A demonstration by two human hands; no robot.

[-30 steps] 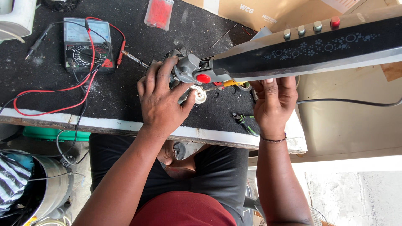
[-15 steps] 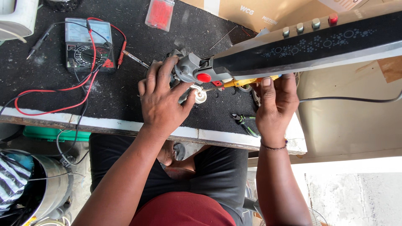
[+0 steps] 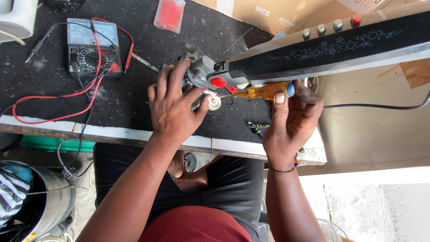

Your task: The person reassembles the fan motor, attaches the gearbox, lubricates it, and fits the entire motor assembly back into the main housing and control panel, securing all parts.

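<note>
Left hand (image 3: 172,107) lay palm-down on the grey end housing (image 3: 201,74) of a long black fan column (image 3: 331,45), fingers curled round the housing and thumb set against a small white round part (image 3: 214,102). Right hand (image 3: 291,118) gripped a yellow-handled screwdriver (image 3: 264,91), fingers closed on the handle, thumb along its top; the tip pointed left, at the white part, just under the red knob (image 3: 218,82) on the housing.

Containers: a clear packet (image 3: 169,13) of red pieces sat at the far side of the black bench mat (image 3: 134,103). A metal bucket (image 3: 47,201) stood on the floor at near left; contents not readable.

An analog multimeter (image 3: 92,47) lay far left, its red lead (image 3: 53,105) looping toward the near bench edge (image 3: 112,134).

Edges and room: both wrists crossed the near edge. Open mat lay between multimeter and left hand. The column overhung the bench on the right.
</note>
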